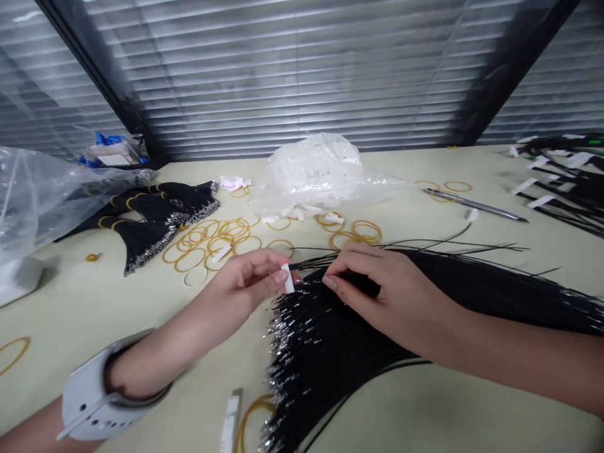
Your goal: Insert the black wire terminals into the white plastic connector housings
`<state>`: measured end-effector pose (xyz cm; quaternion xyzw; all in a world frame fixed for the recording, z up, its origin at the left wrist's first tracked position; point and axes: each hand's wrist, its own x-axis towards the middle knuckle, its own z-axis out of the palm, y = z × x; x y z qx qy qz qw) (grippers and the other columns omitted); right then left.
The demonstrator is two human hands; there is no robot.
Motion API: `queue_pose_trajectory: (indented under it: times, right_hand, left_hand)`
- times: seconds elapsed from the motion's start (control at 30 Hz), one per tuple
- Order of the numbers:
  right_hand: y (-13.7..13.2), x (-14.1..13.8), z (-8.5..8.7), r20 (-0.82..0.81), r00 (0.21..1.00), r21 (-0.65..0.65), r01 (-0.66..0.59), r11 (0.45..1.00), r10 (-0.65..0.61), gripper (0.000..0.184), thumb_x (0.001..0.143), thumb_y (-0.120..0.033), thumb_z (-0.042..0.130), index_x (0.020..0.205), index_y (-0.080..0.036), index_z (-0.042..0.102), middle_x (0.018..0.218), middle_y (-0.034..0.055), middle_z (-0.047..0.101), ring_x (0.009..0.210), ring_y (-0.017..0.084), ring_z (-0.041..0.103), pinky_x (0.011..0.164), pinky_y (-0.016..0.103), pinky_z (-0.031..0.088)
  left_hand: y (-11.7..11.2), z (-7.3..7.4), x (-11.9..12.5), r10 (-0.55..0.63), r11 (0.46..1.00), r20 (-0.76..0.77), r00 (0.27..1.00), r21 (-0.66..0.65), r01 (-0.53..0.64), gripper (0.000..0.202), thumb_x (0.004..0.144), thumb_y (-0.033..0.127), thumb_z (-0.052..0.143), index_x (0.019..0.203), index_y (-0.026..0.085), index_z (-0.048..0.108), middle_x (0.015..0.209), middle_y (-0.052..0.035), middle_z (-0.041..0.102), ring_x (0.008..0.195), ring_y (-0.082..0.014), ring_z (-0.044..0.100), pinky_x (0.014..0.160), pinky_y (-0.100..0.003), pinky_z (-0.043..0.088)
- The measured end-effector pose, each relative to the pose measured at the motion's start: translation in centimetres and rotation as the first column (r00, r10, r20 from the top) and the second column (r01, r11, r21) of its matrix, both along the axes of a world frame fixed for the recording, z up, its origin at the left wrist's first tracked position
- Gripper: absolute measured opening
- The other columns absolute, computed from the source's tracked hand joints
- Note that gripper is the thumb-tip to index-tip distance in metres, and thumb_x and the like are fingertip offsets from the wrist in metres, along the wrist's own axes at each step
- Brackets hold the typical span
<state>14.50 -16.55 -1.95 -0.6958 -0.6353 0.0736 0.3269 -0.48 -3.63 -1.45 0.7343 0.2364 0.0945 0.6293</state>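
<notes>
My left hand [257, 280] pinches a small white connector housing [287, 279] between thumb and fingers. A few thin black wires run from near the housing toward the right. My right hand [372, 286] is closed in a pinch just to its right, above a large bundle of black wires [325, 352]; a wire seems to be at its fingertips, but this is too small to be sure. Silvery metal terminals [283, 340] tip the bundle's left end, fanned out below my hands.
Yellow rubber bands [221, 239] lie scattered behind my left hand. Farther back are a clear bag of white parts [316, 167] and a pen [476, 205]. Banded black wire bundles [155, 220] sit at left, wires with white connectors [561, 176] at right. A white strip [230, 423] lies in front.
</notes>
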Motion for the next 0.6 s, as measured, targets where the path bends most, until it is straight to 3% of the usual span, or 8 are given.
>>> queue_pose_trajectory:
  times: [0.27,0.6]
  right_hand:
    - [-0.06,-0.26,0.4,0.056,0.998,-0.009,0.039,0.999,-0.039,0.007,0.076,-0.02,0.049,0.071,-0.017,0.053,0.065,-0.0039,0.053,0.055,0.007,0.042,0.052,0.021,0.031]
    - [-0.27,-0.38,-0.08,-0.007,1.0,0.071,0.02,0.997,-0.02,0.008,0.079,-0.019,0.047,0.073,-0.017,0.051,0.066,-0.0034,0.052,0.058,0.007,0.042,0.052,0.021,0.031]
  left_hand:
    - [-0.25,-0.22,-0.06,-0.065,0.998,0.05,0.997,0.02,0.064,0.012,0.08,0.026,0.052,0.086,0.017,0.056,0.078,0.001,0.058,0.073,-0.006,0.053,0.066,-0.014,0.04]
    - [-0.1,-0.35,-0.09,-0.065,0.998,0.065,0.996,-0.003,0.065,0.01,0.081,0.023,0.052,0.087,0.018,0.057,0.08,0.002,0.058,0.074,-0.0048,0.052,0.067,-0.013,0.04]
